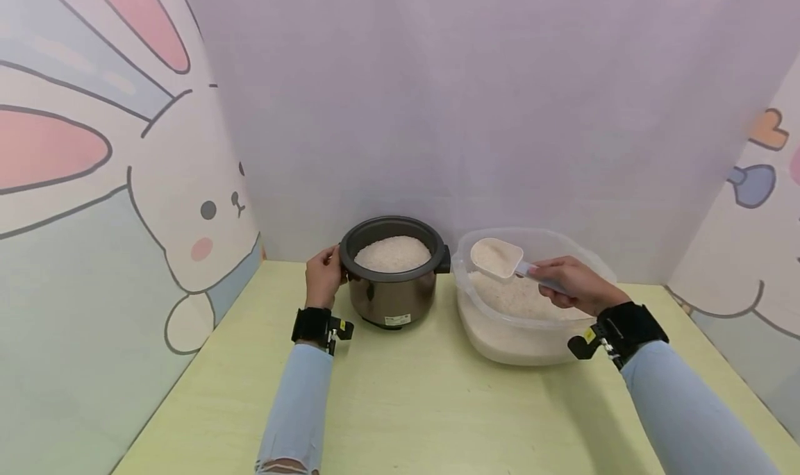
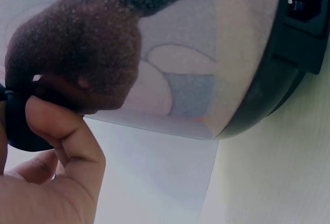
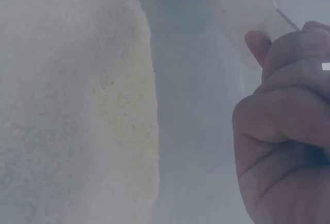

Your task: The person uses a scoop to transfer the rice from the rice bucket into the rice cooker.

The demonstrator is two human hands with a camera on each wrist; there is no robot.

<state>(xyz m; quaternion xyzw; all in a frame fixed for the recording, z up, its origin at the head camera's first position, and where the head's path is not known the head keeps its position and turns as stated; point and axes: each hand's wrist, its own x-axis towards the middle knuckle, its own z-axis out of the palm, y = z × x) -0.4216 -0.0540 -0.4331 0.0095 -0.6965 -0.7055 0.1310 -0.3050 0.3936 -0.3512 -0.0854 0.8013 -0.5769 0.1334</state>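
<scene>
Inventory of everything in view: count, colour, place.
Table: 1, yellow-green, foreground
Back wall: 1, lilac, behind table
Side walls: 2, white and pale blue with cartoons, left and right
Bin: 1, clear, on table
Cooker: 1, brown and black, left of bin
Label: 1, white, cooker's lower front
Scoop: 1, white, grey handle, over bin
Rice: 3 portions, white, in cooker, bin, scoop
Wristbands: 2, black, on wrists
Sleeves: 2, light blue, forearms
Left grip: 1, bare, holding cooker's handle
Right grip: 1, bare, holding scoop
</scene>
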